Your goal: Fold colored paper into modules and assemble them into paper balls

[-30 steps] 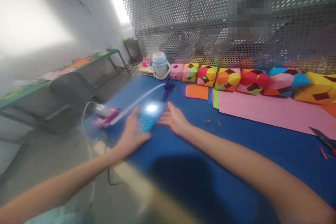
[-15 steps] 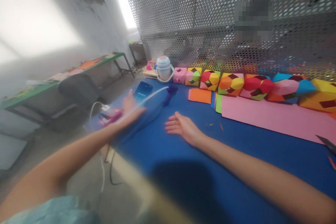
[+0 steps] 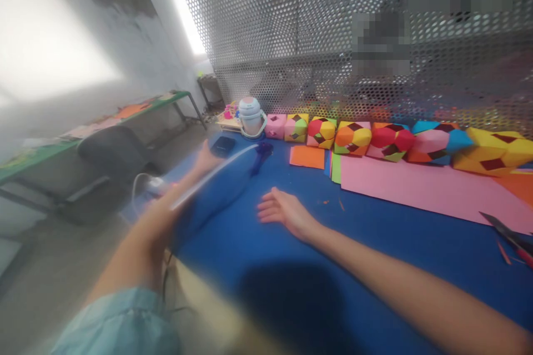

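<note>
We see our left hand (image 3: 207,160) stretched out to the far left part of the blue table (image 3: 233,222), right by the dark phone (image 3: 224,147). A second ago the phone was up close between our two hands, with a bright shine on it. Now it is at the far end, near the white jug (image 3: 252,117) and the little wooden tray (image 3: 229,121). Half a second ago its screen looked brighter and bluer, and our left hand was a bit farther from it.

Our left hand is blurry, so it may be touching the phone's edge, but we cannot tell if its fingers are apart or together. Our right hand (image 3: 289,215) stays open over the middle of the table, with its fingers loosely side by side and a little bent.

The phone has a faint line of writing (too tiny for us to read), and the small marks on the jug are too fuzzy as well.

A pale strip (image 3: 214,175) passes over our left arm toward the dark blue thing (image 3: 262,150). Bright paper shapes (image 3: 353,137) sit in a row behind the orange paper (image 3: 307,157) and the long pink paper (image 3: 420,183). Scissors (image 3: 506,233) are at the right.
</note>
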`<state>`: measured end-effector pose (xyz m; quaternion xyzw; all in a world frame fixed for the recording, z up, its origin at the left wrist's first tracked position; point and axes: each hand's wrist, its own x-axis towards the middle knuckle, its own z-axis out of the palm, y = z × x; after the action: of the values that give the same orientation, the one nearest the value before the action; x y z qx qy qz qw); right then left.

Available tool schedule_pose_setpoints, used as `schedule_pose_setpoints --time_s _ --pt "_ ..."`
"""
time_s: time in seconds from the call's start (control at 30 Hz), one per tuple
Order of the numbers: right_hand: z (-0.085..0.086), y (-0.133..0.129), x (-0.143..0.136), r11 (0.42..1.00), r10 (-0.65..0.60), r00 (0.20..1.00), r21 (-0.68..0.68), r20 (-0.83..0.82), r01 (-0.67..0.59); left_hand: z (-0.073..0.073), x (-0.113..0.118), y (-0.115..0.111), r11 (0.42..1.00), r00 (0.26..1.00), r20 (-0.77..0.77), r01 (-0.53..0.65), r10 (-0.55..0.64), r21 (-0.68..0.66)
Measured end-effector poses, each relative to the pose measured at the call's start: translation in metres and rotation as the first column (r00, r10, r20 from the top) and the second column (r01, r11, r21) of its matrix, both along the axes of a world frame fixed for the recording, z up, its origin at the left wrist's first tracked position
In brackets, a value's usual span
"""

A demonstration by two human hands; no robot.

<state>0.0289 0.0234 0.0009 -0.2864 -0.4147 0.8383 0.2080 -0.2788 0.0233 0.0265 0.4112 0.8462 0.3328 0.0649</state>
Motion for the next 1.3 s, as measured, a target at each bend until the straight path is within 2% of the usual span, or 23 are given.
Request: schedule_pose_setpoints --time_s 0.17,0.3,0.5,0.67,0.77,0.9,1.0,1.07,1.13,1.17,1.23,1.3 --pt "-0.001 0.001 0.0 1.0 0.008 1.0 0.006 -0.006 -0.008 0.002 -0.021 0.002 0.997 0.997 -0.053 0.053 -0.057 -0.064" --pt "-0.002 0.001 0.0 1.0 0.008 1.0 0.017 -0.002 -0.008 0.006 -0.025 -0.002 0.991 0.993 -0.096 0.063 -0.074 -0.116" --pt "-0.003 0.0 0.0 1.0 0.014 1.0 0.024 -0.014 -0.014 0.014 -0.008 -0.005 0.988 0.963 -0.256 0.049 -0.086 -0.146" --pt "-0.003 0.001 0.0 0.999 0.022 1.0 0.039 -0.015 -0.021 0.019 0.014 -0.007 0.984 0.928 -0.369 -0.008 -0.058 -0.176" --pt "-0.002 0.001 0.0 0.998 0.028 1.0 0.049 -0.005 -0.028 0.022 0.027 -0.021 0.978 0.913 -0.402 -0.009 -0.077 -0.208" --pt "-0.001 0.001 -0.001 0.998 0.039 0.999 0.05 0.009 -0.04 0.021 0.035 -0.062 0.964 0.909 -0.402 0.003 -0.115 -0.267" --pt "-0.001 0.002 -0.002 0.996 0.069 0.997 0.047 0.019 -0.069 0.021 0.041 -0.101 0.954 0.951 -0.282 0.038 -0.126 -0.297" --pt "-0.001 0.002 -0.002 0.995 0.087 0.996 0.048 0.02 -0.088 0.023 0.05 -0.125 0.961 0.97 -0.229 0.013 -0.079 -0.278" --pt "0.0 0.002 -0.002 0.994 0.101 0.995 0.037 0.024 -0.101 0.027 0.066 -0.144 0.963 0.984 -0.074 0.14 -0.16 -0.229" --pt "0.0 0.001 -0.001 0.994 0.105 0.994 0.024 0.029 -0.106 0.029 0.076 -0.151 0.965 0.982 0.035 0.187 -0.184 -0.186" --pt "0.002 -0.001 0.0 0.994 0.108 0.993 -0.013 0.041 -0.107 0.033 0.097 -0.159 0.97 0.965 0.231 0.167 -0.125 -0.174" --pt "0.005 -0.002 0.001 0.994 0.094 0.995 -0.052 0.035 -0.092 0.036 0.116 -0.16 0.98 0.965 0.256 0.099 -0.053 -0.171"
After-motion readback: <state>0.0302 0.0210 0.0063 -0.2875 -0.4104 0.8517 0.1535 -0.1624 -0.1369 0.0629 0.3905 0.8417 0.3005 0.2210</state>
